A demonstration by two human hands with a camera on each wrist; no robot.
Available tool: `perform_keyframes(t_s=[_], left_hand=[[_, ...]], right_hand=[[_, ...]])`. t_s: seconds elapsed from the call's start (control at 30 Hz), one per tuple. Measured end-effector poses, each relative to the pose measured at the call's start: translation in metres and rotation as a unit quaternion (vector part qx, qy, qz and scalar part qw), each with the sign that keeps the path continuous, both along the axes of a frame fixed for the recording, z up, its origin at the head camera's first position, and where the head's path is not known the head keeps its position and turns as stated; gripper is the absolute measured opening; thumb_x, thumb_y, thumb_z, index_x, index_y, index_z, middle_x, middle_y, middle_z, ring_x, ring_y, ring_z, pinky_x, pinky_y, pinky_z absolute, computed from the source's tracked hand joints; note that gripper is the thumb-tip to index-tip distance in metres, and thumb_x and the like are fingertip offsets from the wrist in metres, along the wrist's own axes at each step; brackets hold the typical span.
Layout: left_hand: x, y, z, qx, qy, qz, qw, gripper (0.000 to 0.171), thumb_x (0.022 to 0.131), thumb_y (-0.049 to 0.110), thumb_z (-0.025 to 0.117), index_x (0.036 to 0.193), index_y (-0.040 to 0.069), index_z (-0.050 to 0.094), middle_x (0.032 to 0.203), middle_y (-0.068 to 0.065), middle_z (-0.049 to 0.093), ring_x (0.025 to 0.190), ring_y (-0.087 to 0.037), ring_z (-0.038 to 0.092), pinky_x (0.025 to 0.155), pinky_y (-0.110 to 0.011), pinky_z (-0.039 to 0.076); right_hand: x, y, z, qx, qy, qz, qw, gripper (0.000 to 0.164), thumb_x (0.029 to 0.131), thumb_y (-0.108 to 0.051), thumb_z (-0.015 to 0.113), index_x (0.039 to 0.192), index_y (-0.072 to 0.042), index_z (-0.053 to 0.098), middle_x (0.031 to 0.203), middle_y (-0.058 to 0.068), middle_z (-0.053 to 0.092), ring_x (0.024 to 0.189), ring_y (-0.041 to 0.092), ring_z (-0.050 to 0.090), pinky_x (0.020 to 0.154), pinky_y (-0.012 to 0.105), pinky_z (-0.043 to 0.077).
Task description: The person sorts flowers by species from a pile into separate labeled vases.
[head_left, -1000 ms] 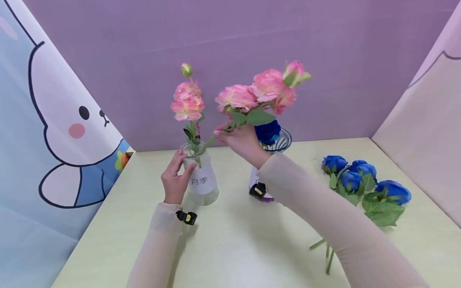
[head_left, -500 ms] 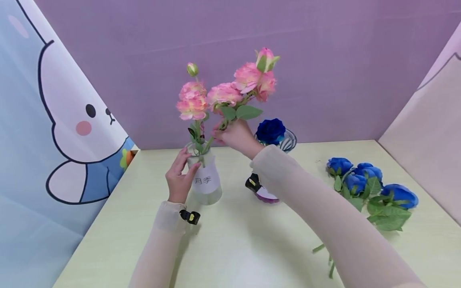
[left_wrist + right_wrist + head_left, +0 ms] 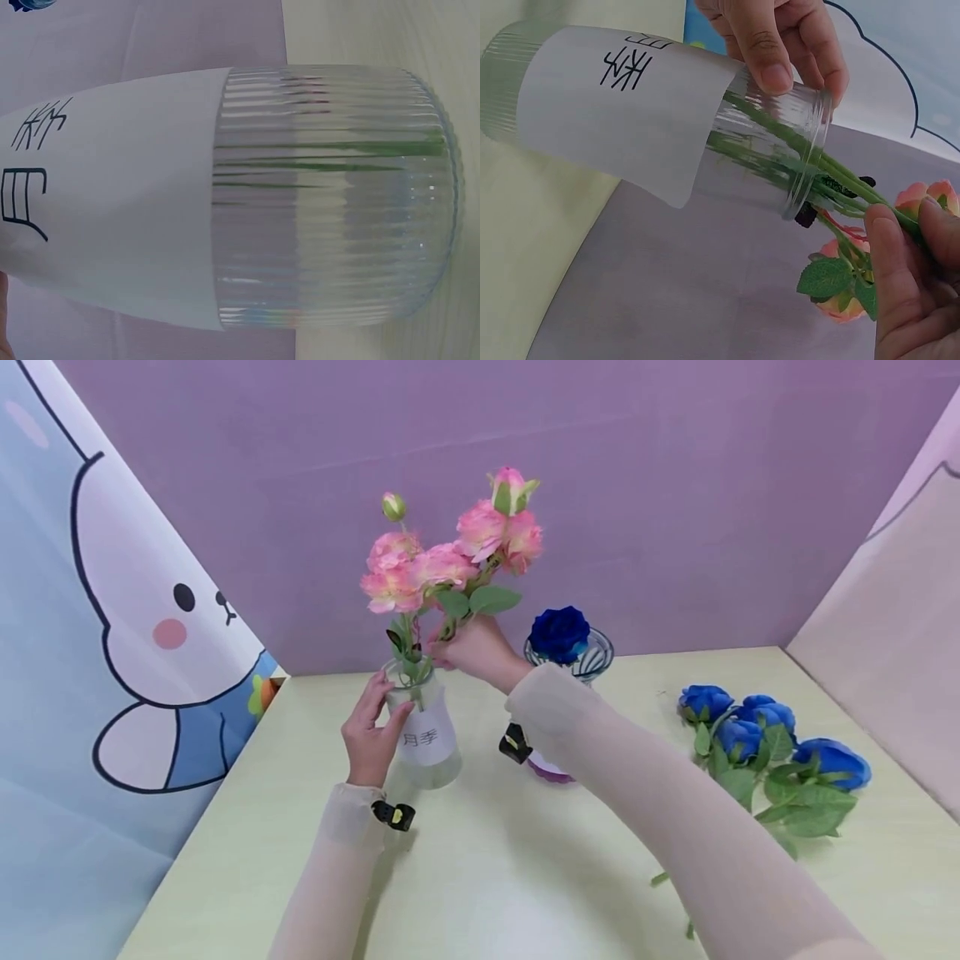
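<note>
My left hand grips the neck of a ribbed glass vase that bears a white paper label with handwritten characters. The vase stands upright on the table. Out of its mouth rise pink flowers with a small bud on top. With thumb and fingers, my right hand pinches the green stem of a second pink flower spray, tilted rightward above the vase. In the right wrist view this stem runs through the mouth into the vase. Where its lower end stops is hard to tell.
Behind my right forearm stands another glass vase with a wide rim and a dark blue rose in it. Several blue roses with leaves lie at the right of the table. A purple backdrop closes the rear.
My right hand has moved left and slightly down, bringing the pink spray closer to the flowers in the vase and more upright. My left hand keeps its hold on the vase.
</note>
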State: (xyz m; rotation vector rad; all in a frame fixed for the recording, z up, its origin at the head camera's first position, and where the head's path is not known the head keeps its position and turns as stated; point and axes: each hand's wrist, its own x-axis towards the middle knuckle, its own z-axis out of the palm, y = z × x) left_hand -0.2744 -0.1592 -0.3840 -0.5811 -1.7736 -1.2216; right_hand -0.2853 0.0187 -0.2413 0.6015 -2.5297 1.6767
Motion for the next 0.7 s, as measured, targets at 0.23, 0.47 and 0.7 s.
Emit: perform_keyframes(t_s=[0.23,0.47,0.7], left_hand=[[0.001,-0.003,0.001,0.003,0.001,0.001,1.0000,0.040,0.081,0.021,0.073,0.100,-0.013,0.063,0.122,-0.030,0.058,0.116,-0.041,0.055,0.096,-0.025,0.047],[-0.001,-0.003,0.000,0.005,-0.004,0.002,1.0000,0.043,0.082,0.025,0.071,0.102,-0.013,0.063,0.123,-0.029,0.057,0.115,-0.043,0.055,0.095,-0.024,0.047],[-0.002,-0.001,-0.001,0.001,-0.006,-0.001,1.0000,0.039,0.083,0.021,0.072,0.101,-0.012,0.064,0.123,-0.028,0.058,0.113,-0.044,0.056,0.095,-0.024,0.047]], right_hand=[[0.000,-0.009,-0.002,0.041,-0.005,-0.005,0.999,0.024,0.083,-0.005,0.074,0.105,-0.001,0.066,0.081,0.009,0.069,0.063,0.018,0.062,0.059,0.025,0.053],[-0.003,-0.015,-0.002,0.069,-0.021,0.007,0.997,0.023,0.082,-0.002,0.073,0.104,-0.001,0.067,0.087,0.008,0.070,0.065,0.018,0.063,0.059,0.024,0.055],[-0.005,-0.019,-0.008,0.066,-0.034,0.013,0.997,0.022,0.081,0.001,0.072,0.101,-0.001,0.064,0.082,0.008,0.068,0.058,0.016,0.059,0.055,0.023,0.053]])
